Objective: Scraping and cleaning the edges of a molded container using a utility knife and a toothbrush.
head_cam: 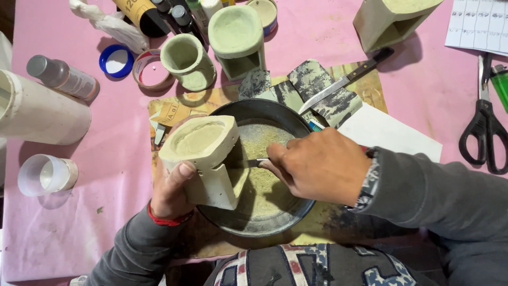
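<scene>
Left hand (172, 193) clasps a pale green cast-cement block with a dished top (203, 159), thumb pressed on its front face, tilted over a round dark metal pan of greenish powder (275, 214). Right hand (317, 167) pinches a thin metal tool (248, 163), tip against the block's side. Wooden-handled knife (346, 79) lies beyond the pan.

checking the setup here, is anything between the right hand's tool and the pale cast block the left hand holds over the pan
Nothing visible does. The left hand holds the pale cast block over the dark pan, and the thin metal tool in the right hand already reaches the block's side. The knife lies apart, behind the pan.
</scene>
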